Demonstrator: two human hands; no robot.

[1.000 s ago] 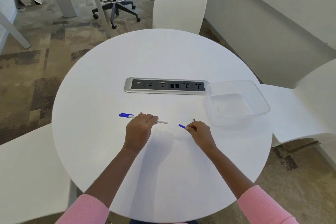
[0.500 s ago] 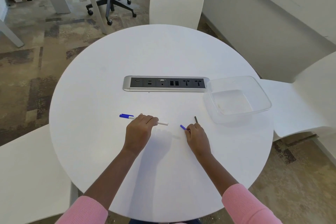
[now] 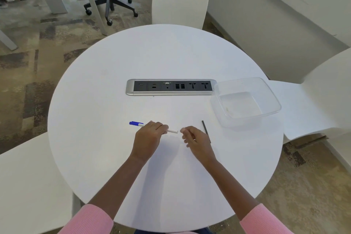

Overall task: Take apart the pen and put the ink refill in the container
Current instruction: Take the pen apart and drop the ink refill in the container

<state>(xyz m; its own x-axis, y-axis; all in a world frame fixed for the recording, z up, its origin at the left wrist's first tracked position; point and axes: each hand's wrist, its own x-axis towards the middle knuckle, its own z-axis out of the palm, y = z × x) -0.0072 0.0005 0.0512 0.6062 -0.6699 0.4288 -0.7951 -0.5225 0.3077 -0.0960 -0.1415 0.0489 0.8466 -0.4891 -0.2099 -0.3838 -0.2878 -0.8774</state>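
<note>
With the fingers (image 3: 160, 127) of left hand (image 3: 150, 137) grips the barrel (image 3: 172, 131), blue cap (image 3: 135, 123) to the left, open white end to the right. Holds the fingers (image 3: 183, 130) of right hand (image 3: 197, 138) loosely bent just beside that open end, with nothing visible in them (cannot exclude a small part hidden in the palm). Has the refill (image 3: 205, 127) already out: lies flat on table (image 3: 171, 53), just right of the right hand, near container (image 3: 245, 120) but not in it. Runs with its long axis nearly away from the body, far end leaning a little left; cannot tell which end is the tip. Next, probably: pinch near the middle, lift level, carry over the container, lower to the bottom, release only then, to avoid rolling out.
</note>
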